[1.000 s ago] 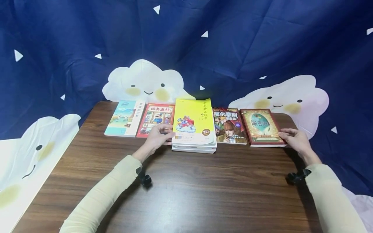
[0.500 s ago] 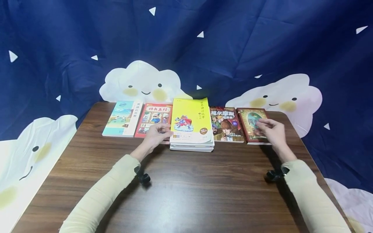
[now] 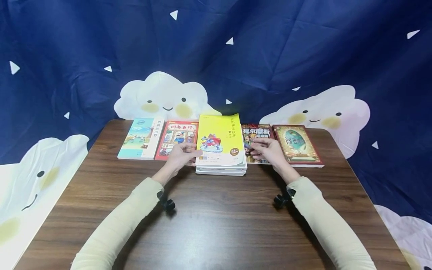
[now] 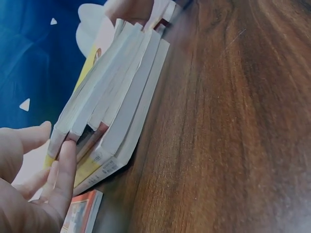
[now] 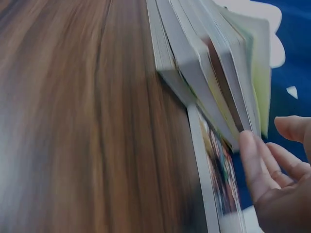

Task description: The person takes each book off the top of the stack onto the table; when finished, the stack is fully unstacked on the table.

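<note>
A stack of several books stands mid-table, topped by a yellow-covered book. At the stack's left side, my left hand has its thumb over the yellow book's edge and its fingers lower against the side, pinching the upper part. My right hand is over the detective-cover book, its thumb and fingers apart. In the right wrist view, the fingertips reach close to the stack's right corner; contact is hard to tell.
Left of the stack lie a red book and a light-blue and white book. A brown-framed book lies at the far right. All rest on a wooden table before a blue cloud-print curtain.
My right hand has left the brown-framed book and moved left over the detective-cover book, close to the stack. That brown-framed book is uncovered now. The left hand stays at the stack.
</note>
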`<state>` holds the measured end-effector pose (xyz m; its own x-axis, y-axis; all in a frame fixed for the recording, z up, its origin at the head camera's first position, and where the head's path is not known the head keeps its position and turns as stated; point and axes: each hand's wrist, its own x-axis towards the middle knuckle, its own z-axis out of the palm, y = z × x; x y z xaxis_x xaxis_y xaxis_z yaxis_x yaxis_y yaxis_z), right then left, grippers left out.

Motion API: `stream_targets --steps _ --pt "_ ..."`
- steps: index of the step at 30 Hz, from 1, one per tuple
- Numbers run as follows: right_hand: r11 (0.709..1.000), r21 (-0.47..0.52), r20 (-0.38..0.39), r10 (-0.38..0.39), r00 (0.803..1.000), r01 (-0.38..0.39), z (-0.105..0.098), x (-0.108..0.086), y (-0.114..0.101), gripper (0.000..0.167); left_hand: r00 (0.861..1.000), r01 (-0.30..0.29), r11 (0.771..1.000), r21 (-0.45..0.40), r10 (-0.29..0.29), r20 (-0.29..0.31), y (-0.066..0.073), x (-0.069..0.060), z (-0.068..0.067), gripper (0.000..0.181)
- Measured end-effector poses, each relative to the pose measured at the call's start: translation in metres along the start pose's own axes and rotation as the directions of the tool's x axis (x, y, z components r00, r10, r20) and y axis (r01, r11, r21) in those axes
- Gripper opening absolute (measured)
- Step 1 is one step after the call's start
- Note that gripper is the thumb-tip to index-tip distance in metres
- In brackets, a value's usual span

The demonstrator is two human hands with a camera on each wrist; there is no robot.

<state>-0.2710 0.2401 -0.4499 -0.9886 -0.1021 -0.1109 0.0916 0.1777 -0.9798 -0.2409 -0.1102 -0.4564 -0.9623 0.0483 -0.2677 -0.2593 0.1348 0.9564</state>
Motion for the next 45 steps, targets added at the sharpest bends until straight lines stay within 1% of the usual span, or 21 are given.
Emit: stream_targets --steps 3,5,8,11,16,21,24,28,32,35,39,41,45 --pt "0.999 -0.032 0.037 0.031 0.999 -0.030 0.016 0.006 -0.002 0.048 1.000 0.009 1.000 0.024 -0.009 -0.003 0.001 0.001 0.001 0.055" --pt "0.997 -0.055 0.050 0.049 0.998 -0.046 0.023 0.008 -0.003 0.048 1.000 0.019 0.999 0.043 -0.019 0.000 0.002 0.002 0.002 0.056" --pt "0.994 -0.083 0.060 0.073 0.996 -0.068 0.030 0.011 -0.004 0.048 0.999 0.032 0.998 0.060 -0.033 0.013 0.004 0.003 0.001 0.053" --pt "0.991 -0.097 0.054 0.097 0.994 -0.091 0.033 0.013 -0.004 0.047 0.999 0.042 0.997 0.066 -0.043 0.023 0.005 0.002 -0.003 0.051" --pt "0.987 -0.119 0.058 0.115 0.992 -0.108 0.036 0.015 -0.004 0.050 0.997 0.050 0.997 0.051 -0.053 0.051 0.002 -0.002 -0.014 0.053" --pt "0.986 -0.100 0.055 0.136 0.989 -0.130 0.036 0.016 -0.003 0.050 0.995 0.028 0.999 0.038 -0.031 0.091 -0.002 -0.010 -0.035 0.056" --pt "0.987 -0.093 0.059 0.137 0.989 -0.132 0.036 0.015 -0.002 0.051 0.994 0.011 1.000 0.030 -0.014 0.107 -0.005 -0.019 -0.051 0.057" --pt "0.989 -0.076 0.059 0.131 0.990 -0.127 0.037 0.015 -0.001 0.051 0.995 -0.001 1.000 0.010 0.000 0.103 -0.009 -0.034 -0.075 0.058" --pt "0.991 -0.059 0.061 0.124 0.990 -0.120 0.038 0.015 -0.001 0.050 0.995 -0.025 1.000 -0.009 0.025 0.098 -0.013 -0.056 -0.106 0.055" --pt "0.991 -0.061 0.060 0.125 0.990 -0.122 0.039 0.014 -0.002 0.050 0.993 -0.061 0.998 -0.004 0.061 0.104 -0.018 -0.075 -0.132 0.048" --pt "0.989 -0.074 0.060 0.129 0.990 -0.124 0.037 0.012 -0.003 0.052 0.992 -0.099 0.995 0.023 0.097 0.078 -0.030 -0.102 -0.169 0.037" --pt "0.989 -0.076 0.064 0.131 0.989 -0.126 0.035 0.013 -0.003 0.053 0.991 -0.121 0.993 0.018 0.119 0.064 -0.038 -0.115 -0.186 0.033" --pt "0.989 -0.068 0.067 0.136 0.988 -0.131 0.033 0.015 -0.003 0.054 0.986 -0.157 0.987 0.016 0.156 0.062 -0.056 -0.136 -0.215 0.029"
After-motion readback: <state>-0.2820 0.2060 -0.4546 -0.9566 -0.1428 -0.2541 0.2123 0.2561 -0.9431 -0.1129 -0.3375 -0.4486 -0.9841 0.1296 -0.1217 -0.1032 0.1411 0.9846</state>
